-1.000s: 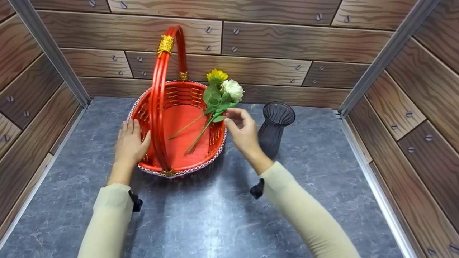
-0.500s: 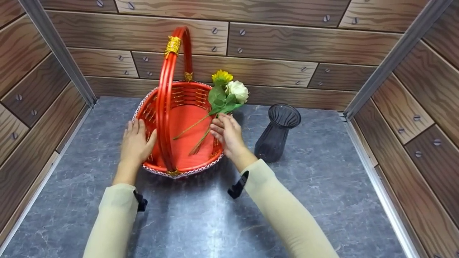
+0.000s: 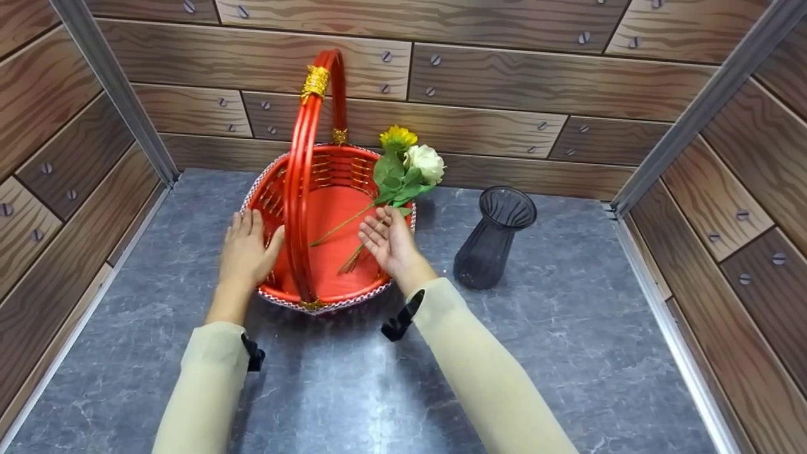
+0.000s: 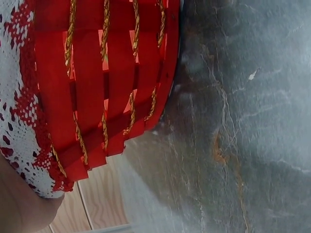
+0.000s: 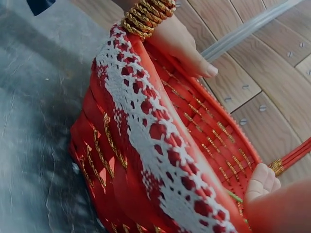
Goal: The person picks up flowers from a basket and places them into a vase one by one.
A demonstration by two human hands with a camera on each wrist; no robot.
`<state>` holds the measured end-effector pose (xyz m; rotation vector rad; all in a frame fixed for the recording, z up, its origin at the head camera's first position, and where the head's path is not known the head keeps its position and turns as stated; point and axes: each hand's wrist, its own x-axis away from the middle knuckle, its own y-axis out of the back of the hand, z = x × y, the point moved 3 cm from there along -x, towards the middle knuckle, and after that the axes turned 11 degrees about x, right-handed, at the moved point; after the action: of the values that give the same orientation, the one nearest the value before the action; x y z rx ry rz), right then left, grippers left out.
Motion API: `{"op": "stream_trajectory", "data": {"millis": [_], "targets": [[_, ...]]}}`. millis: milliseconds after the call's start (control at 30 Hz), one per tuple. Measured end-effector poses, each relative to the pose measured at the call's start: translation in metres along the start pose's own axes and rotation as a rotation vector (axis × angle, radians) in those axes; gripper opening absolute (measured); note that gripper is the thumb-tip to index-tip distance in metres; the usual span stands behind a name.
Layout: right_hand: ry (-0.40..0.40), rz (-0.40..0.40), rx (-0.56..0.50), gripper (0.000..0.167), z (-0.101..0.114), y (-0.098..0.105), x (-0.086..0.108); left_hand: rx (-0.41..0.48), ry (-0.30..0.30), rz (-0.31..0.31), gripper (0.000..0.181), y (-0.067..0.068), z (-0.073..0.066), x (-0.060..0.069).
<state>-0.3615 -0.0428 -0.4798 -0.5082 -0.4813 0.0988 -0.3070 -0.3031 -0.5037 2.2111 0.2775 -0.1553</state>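
A red woven basket [image 3: 343, 290] with a tall arched handle stands on the grey marbled surface. Across its right rim lean a yellow flower [image 3: 398, 137] and a white rose [image 3: 425, 164], stems [image 3: 340, 227] slanting down inside. My left hand [image 3: 247, 249] rests on the left rim, fingers straight, thumb spread inward; the left wrist view shows only part of that hand [image 4: 29, 208] against the lace trim. Over the right rim, my right hand [image 3: 391, 246] has its palm turned inward and fingers loosely bent beside the stems. It covers part of them, and no grip shows.
A dark ribbed glass vase [image 3: 484, 252] stands upright right of the basket, near my right forearm. Wood-patterned walls [image 3: 492, 88] with metal corner strips close off the back and both sides.
My right hand has moved left from outside the right rim, into the basket beside the stems. My left hand has stayed on the rim. The head view has shifted slightly.
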Motion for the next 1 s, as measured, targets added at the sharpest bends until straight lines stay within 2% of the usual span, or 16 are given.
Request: {"op": "stream_trajectory", "data": {"millis": [200,400,667,833,1000], "targets": [[-0.046,0.034,-0.015,0.056,-0.007,-0.006,-0.01,-0.007,0.011,0.001,0.081,-0.001,0.002,0.001],[-0.049,0.059,-0.019,0.062,-0.011,-0.014,-0.019,0.001,0.018,0.01,0.083,0.0,0.001,-0.001],[-0.064,0.044,0.05,0.067,-0.017,-0.017,-0.03,-0.019,0.027,-0.001,0.084,0.001,0.0,-0.001],[-0.092,0.018,0.037,0.069,-0.019,-0.016,-0.036,-0.019,0.03,0.004,0.087,0.0,0.0,-0.001],[-0.114,0.025,0.0,0.069,-0.017,-0.018,-0.041,-0.016,0.028,-0.007,0.086,0.0,-0.001,-0.001]]}}
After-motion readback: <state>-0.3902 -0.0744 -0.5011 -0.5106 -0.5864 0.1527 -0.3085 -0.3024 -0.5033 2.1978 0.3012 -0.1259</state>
